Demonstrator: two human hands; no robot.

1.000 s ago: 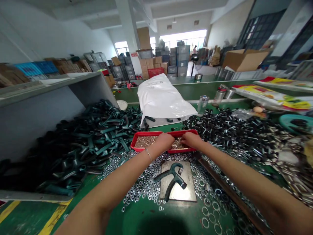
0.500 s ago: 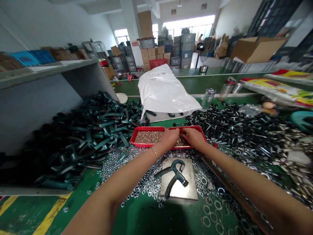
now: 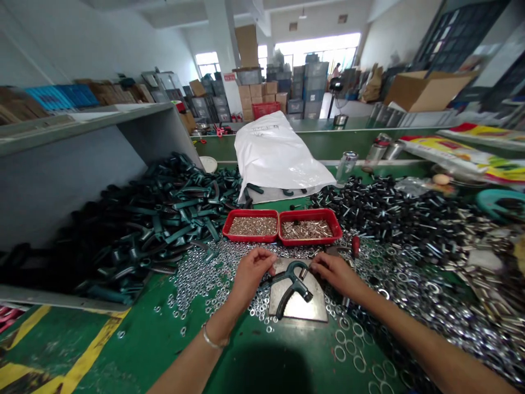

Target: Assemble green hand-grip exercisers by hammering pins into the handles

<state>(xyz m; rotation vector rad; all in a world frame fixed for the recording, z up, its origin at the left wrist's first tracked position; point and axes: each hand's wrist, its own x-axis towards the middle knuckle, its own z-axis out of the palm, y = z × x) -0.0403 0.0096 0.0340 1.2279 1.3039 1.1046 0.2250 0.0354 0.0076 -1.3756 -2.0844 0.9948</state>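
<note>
A dark green, two-handled hand grip [image 3: 296,283] with a small coil spring lies on a square metal plate [image 3: 315,312]. My left hand [image 3: 251,273] is at its upper left, thumb and fingertips pinched; anything between them is too small to make out. On the other side, my right hand [image 3: 337,274] has its fingers closed close to the spring end, and what they hold is hidden. Beyond the plate are two red trays: the left tray [image 3: 250,239] holds tiny metal pieces, the right tray [image 3: 310,241] small pins or rivets.
Loose nuts [image 3: 192,284] surround the plate on the left, and metal rings [image 3: 350,346] lie at the right front. Many green handles [image 3: 176,208] are heaped at left, black-headed bolts [image 3: 381,208] at right. Behind the trays lies a white sack [image 3: 279,158].
Both my hands have come out of the right red tray and back toward me, separating to either side of the hand grip. The hand grip still lies on the plate.
</note>
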